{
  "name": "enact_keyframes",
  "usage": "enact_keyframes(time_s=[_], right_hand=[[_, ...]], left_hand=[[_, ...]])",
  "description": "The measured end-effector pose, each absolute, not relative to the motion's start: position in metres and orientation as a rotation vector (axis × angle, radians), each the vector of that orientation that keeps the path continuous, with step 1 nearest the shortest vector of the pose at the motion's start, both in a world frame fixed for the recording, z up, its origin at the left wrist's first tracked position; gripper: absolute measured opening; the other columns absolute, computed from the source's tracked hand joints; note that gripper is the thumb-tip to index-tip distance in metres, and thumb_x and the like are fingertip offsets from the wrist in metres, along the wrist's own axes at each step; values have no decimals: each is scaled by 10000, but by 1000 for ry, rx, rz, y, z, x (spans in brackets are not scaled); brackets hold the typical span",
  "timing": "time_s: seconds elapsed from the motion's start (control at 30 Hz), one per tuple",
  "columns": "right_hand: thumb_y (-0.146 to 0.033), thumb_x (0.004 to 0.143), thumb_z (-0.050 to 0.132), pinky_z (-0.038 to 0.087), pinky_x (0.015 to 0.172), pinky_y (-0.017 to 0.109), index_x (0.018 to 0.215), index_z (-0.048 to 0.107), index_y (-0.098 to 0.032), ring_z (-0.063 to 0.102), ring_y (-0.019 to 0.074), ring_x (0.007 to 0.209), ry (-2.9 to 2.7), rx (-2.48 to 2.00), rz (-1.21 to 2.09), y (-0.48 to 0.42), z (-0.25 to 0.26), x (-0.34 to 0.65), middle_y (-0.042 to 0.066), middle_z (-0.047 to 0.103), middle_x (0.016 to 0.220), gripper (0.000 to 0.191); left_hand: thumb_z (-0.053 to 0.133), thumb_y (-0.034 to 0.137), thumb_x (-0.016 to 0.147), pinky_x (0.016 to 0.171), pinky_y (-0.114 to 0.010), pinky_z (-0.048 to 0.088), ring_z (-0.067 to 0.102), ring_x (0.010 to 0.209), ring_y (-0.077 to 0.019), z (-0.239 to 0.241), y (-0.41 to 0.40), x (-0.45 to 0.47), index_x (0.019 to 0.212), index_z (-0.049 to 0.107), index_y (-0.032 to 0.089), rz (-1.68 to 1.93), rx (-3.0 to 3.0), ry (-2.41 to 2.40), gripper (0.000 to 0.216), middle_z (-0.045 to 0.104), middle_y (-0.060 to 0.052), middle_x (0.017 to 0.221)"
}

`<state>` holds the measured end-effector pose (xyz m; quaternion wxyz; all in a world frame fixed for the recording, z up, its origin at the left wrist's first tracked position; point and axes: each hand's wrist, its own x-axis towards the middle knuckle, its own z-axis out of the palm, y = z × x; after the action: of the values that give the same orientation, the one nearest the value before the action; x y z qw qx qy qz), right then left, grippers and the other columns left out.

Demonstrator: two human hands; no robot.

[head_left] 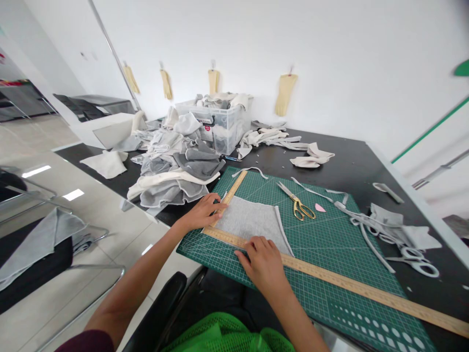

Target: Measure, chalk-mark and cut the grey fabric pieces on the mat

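Observation:
A light grey piece of fabric [252, 217] lies flat on the green cutting mat [330, 249]. A short wooden ruler [237, 185] lies along its left edge, and a long wooden ruler [330, 275] crosses its near edge. My left hand [205, 211] rests with fingers stretched over the short ruler near the fabric's left side. On the long ruler, my right hand [264, 261] has curled fingers on top and its thumb at the near edge. Gold-handled scissors [297, 203] and a pink piece of tailor's chalk [320, 208] lie right of the fabric.
A heap of grey and white fabric [176, 161] sits behind left, before a clear plastic bin [229, 129] filled with cloth. White-handled scissors [421, 261] and fabric scraps [399, 225] lie at the right. A chair [40, 264] with cloth stands left. Gloves [286, 95] hang on the wall.

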<state>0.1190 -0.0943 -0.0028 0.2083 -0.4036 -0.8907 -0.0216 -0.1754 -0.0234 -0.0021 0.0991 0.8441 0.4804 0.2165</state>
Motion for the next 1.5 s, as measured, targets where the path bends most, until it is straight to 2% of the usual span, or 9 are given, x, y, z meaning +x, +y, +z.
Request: enact_keyframes(time_s=[0.17, 0.33, 0.47, 0.57, 0.93, 1.2, 1.5], right_hand=[[-372, 973, 598, 361, 787, 378, 893, 690, -205, 566, 234, 890, -2482, -1137, -25, -94, -3, 120, 69, 641, 912, 207], [-358, 981, 584, 363, 795, 380, 885, 688, -205, 559, 235, 894, -2485, -1141, -6, -94, -4, 119, 68, 637, 908, 208], [-350, 985, 577, 363, 797, 376, 878, 688, -205, 559, 235, 898, -2478, -1143, -10, -94, -4, 119, 70, 636, 906, 212], [-340, 985, 577, 359, 796, 372, 877, 692, -205, 558, 231, 886, -2469, -1139, -9, -94, -4, 119, 70, 638, 899, 207], [-328, 966, 617, 358, 783, 362, 850, 700, -203, 569, 223, 879, -2442, -1114, -15, -93, -5, 119, 60, 643, 877, 190], [-333, 965, 619, 364, 786, 357, 853, 704, -201, 574, 221, 875, -2441, -1116, -10, -92, -4, 119, 63, 642, 879, 192], [-332, 978, 600, 358, 778, 346, 870, 718, -207, 577, 209, 854, -2435, -1117, 12, -92, -5, 120, 58, 642, 888, 203]], left_hand=[[493, 347, 984, 1137, -450, 359, 444, 1271, -251, -6, -22, -182, 1359, 606, 316, 646, 2443, 1412, 393, 509, -71, 1257], [563, 409, 952, 1142, -446, 362, 443, 1286, -259, -12, -22, -190, 1370, 591, 294, 660, 2441, 1443, 435, 489, -80, 1278], [503, 411, 987, 1204, -510, 262, 288, 1438, -304, -12, -25, -189, 1452, 504, 324, 593, 2522, 1460, 473, 420, -84, 1445], [457, 397, 1011, 1225, -524, 215, 214, 1488, -313, -10, -27, -187, 1447, 508, 352, 539, 2545, 1440, 441, 379, -58, 1523], [580, 443, 944, 1223, -499, 252, 232, 1493, -318, -4, -30, -183, 1355, 594, 309, 573, 2517, 1454, 433, 458, -79, 1431], [581, 425, 942, 1181, -476, 307, 381, 1387, -294, -5, -28, -182, 1368, 581, 296, 557, 2507, 1459, 445, 456, -89, 1419], [603, 430, 928, 1176, -467, 316, 390, 1381, -293, -14, -24, -187, 1365, 599, 314, 620, 2495, 1418, 452, 478, -81, 1403]])
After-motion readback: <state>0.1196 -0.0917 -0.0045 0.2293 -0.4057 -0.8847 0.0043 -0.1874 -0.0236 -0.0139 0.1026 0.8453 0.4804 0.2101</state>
